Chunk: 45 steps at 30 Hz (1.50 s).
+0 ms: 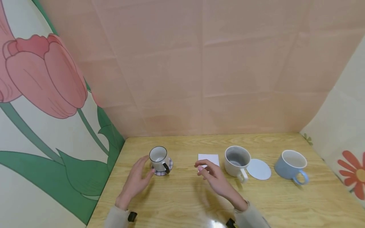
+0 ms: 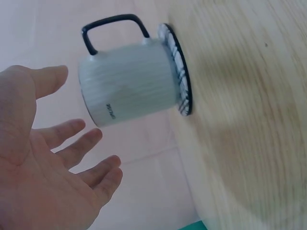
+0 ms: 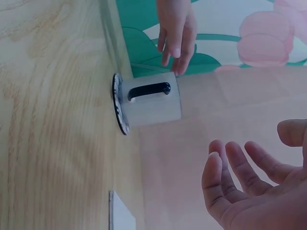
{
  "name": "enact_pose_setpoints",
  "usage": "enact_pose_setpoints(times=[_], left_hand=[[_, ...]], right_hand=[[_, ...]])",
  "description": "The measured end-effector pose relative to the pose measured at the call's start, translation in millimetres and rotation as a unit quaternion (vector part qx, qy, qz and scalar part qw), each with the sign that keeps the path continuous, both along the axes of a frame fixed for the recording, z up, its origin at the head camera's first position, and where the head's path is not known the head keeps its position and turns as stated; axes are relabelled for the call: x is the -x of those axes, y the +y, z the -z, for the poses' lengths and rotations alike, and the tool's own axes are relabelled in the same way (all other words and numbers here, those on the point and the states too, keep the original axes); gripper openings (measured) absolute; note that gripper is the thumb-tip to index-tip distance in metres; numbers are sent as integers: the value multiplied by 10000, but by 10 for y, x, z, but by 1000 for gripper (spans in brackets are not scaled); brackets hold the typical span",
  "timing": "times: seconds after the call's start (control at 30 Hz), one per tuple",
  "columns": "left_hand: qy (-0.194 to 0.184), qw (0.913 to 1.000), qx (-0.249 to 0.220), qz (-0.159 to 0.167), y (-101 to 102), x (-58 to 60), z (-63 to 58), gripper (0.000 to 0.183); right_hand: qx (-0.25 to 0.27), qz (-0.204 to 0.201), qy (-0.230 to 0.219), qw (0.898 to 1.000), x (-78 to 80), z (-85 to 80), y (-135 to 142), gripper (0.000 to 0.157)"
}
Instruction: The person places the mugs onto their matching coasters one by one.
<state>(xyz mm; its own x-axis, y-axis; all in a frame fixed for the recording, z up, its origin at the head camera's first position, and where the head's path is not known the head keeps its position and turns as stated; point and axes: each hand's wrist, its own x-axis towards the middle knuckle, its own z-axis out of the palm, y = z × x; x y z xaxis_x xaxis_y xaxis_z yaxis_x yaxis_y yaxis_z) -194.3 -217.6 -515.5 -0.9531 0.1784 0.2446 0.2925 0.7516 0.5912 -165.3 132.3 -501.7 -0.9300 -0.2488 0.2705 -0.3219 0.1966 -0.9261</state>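
Note:
A white mug with a black rim and black handle [image 1: 156, 164] stands upright on a round checked coaster [image 1: 170, 164] at the left of the table. Beside it, my left hand [image 1: 136, 180] has its fingers spread and holds nothing; in the left wrist view, the fingertips lie near the mug's [image 2: 129, 81] rim with a gap between. My right hand [image 1: 215, 180] hovers over the middle of the table, fingers loosely bent and nothing in them. Partly behind that hand lies a white square coaster [image 1: 209, 157]. To its right stands a larger white mug [image 1: 232, 167], handle toward me.
A pale round coaster [image 1: 259, 169] lies just right of the larger white mug. Farther right stands a blue mug [image 1: 285, 168], its handle toward the front right. A pink cloth backdrop [image 1: 182, 79] rises at the table's back edge, with flower-printed panels [image 1: 45, 76] on both sides.

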Motion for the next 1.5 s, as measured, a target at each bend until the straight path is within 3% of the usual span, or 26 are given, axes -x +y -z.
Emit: enact_pose_setpoints(times=[0.2,0.5,0.63,1.0,1.27,1.5], left_hand=[[269,9992,-183,231,103,-39,-26,67],[239,9992,-3,328,163,-24,1,66],[230,9989,43,415,182,-36,-29,67],[177,9977,49,657,349,-57,-139,67],[184,9955,209,901,423,-14,-172,67],[330,9946,217,962,473,-55,-229,66]], right_hand=[[-2,15,161,9999,-70,-29,141,21],[-109,107,111,9998,-92,-23,285,21],[-98,256,65,9996,-126,-14,346,21],[-179,349,594,9975,-219,-95,537,22],[-432,414,430,9973,-270,-219,793,24],[-682,539,505,9949,-305,-239,1030,25]])
